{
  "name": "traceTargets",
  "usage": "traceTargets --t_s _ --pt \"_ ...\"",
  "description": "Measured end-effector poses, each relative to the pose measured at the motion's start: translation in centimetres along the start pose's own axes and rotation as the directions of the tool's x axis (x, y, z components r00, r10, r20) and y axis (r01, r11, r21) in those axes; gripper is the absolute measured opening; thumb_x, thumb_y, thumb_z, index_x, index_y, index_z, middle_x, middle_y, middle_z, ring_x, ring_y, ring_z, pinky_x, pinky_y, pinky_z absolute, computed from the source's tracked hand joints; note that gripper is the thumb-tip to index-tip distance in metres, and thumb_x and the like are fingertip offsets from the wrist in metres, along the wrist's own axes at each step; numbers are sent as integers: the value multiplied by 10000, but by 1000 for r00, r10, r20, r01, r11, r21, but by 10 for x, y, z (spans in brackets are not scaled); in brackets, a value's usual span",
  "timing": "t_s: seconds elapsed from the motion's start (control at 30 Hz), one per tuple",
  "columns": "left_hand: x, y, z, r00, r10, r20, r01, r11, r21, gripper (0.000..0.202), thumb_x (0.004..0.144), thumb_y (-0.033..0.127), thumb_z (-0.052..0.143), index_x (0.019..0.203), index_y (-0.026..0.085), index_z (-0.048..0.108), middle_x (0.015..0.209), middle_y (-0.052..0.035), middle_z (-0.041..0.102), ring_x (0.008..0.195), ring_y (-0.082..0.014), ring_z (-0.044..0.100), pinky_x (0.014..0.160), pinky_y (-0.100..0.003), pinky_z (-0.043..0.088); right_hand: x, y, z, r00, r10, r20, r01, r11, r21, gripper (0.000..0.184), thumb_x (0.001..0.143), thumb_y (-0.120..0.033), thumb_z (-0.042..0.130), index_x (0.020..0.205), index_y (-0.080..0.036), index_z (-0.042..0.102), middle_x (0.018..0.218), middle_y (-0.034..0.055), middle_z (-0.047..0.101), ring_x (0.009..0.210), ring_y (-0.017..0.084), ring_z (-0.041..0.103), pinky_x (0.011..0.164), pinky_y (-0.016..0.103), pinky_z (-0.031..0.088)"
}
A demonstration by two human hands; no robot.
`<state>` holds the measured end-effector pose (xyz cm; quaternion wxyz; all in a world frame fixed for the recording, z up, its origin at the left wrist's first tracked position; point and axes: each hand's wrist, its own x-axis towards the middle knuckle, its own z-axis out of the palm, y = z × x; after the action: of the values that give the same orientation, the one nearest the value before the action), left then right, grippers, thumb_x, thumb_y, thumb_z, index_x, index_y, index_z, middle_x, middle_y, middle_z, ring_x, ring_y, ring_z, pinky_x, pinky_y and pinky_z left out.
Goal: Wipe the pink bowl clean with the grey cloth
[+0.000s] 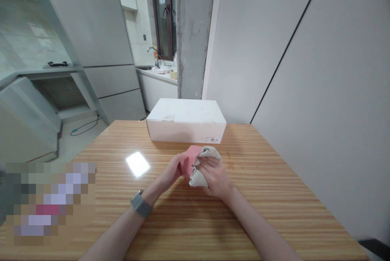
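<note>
My two hands are together just in front of the white box (186, 120), on its near side and a little above the table (274, 196); my left hand (175, 169) is closed around the pink block (189, 160), fingers wrapped on its left face; my right hand (215, 177) is bunched on the cloth (197, 179) and presses it against the block's right side, so block and cloth touch.

The block looks small, flat-faced and matte, with soft edges; I judge it light and stiff, probably a little smooth under the fingers, so a grip across two opposite faces suits it best. The cloth is pale grey-beige, limp and crumpled, folding over my knuckles; it will give no resistance and is best held gathered in the palm.

The box is white card, low and rectangular with crisp corners, its lid shut; the table is glossy striped wood that throws back a bright patch of light left of the box; a grey watch (141, 203) sits on my left wrist.
</note>
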<state>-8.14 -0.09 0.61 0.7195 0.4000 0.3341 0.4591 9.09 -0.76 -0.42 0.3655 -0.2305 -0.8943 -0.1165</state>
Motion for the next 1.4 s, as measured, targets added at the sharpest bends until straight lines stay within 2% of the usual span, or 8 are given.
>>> traceTargets --t_s 0.1,0.2,0.57,0.7,0.83,0.93,1.07,1.4 --pt "2 3 0 999 18 -29 -20 998 -52 488 786 524 537 947 93 699 892 -99 724 904 -239 640 889 -328 444 2 -7 5 992 -117 45 119 992 -47 332 835 -321 417 1044 -128 589 953 156 683 916 261 618 871 401 480" --pt "3 7 -3 994 98 -56 -90 989 121 432 775 507 574 874 111 715 844 -81 730 914 -250 633 916 -333 427 4 -11 7 987 -154 44 156 987 -34 335 813 -305 436 1044 -114 585 961 164 682 915 258 619 881 388 475" --pt "-4 6 0 964 266 8 -240 856 458 373 848 467 529 1024 183 695 1057 -49 699 1010 -230 580 938 -303 394 -1 1 -1 999 50 11 -51 990 130 325 864 -357 363 1009 -161 579 918 122 675 875 250 614 825 404 465" --pt "-1 -4 -4 983 178 31 -177 917 358 362 825 429 580 1085 187 652 980 -44 700 914 -200 598 838 -280 441 -2 1 -5 987 157 -33 -151 979 138 310 872 -378 373 983 -180 584 892 101 673 827 242 603 777 398 465" --pt "-2 -4 -4 998 35 60 -42 992 118 406 804 412 598 1139 183 620 1029 -53 695 886 -194 624 748 -263 473 0 1 -6 999 41 -24 -39 996 82 329 871 -357 353 1015 -163 575 907 126 671 875 254 605 824 414 473" --pt "-4 4 -3 994 -70 84 71 997 -10 493 829 529 513 1065 122 661 1017 -100 707 978 -237 627 841 -298 467 4 -4 -3 995 -95 -13 95 995 38 329 856 -333 362 997 -132 581 884 145 669 873 254 613 838 407 484" --pt "-9 18 0 980 -147 133 140 988 61 573 834 586 485 1012 79 682 991 -118 719 1030 -254 617 1021 -352 357 8 -13 3 984 -177 -18 178 983 36 304 827 -318 414 959 -114 596 881 146 670 877 245 623 852 384 488" --pt "-1 8 -6 996 85 30 -90 938 335 469 830 540 525 1051 156 680 1151 -69 670 1196 -270 504 1089 -401 274 5 -2 -4 997 70 -37 -59 969 240 304 887 -354 342 957 -170 573 906 115 667 876 245 603 845 430 466"
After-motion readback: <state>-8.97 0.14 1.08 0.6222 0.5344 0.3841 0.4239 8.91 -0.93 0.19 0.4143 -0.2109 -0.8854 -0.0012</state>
